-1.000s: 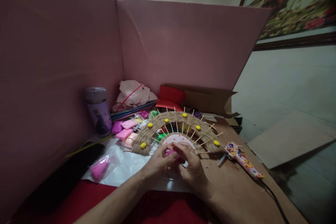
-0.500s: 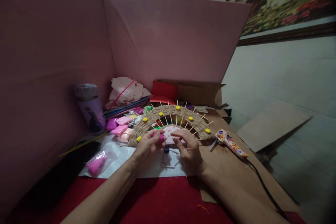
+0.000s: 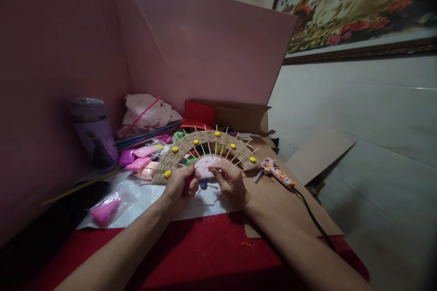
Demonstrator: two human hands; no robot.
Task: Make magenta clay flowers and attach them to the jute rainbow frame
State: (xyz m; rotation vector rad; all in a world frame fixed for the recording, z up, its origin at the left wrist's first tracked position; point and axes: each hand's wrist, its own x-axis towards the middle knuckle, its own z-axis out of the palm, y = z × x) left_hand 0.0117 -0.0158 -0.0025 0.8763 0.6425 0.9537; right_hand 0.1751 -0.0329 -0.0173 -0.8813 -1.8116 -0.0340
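Observation:
My left hand is closed around a lump of magenta clay, mostly covered by the fingers. Thumb and fingertips of my right hand come together in a pinch; whatever is between them is too small to make out. Just beyond both hands stands a half-ring fan shape woven of brown twine over thin sticks, dotted with several yellow clay discs. At its inner centre is a white half-round piece with pink spots, partly behind my fingers.
Bagged clay packs and a bag of pink clay lie left. A purple tumbler stands behind them. Rightward, a flower-patterned glue gun with a black cord rests on cardboard. Red cloth covers the near edge.
The view has swung right, so everything sits further left. My left fingers have folded over the magenta clay, and my right fingertips have drawn together into a pinch.

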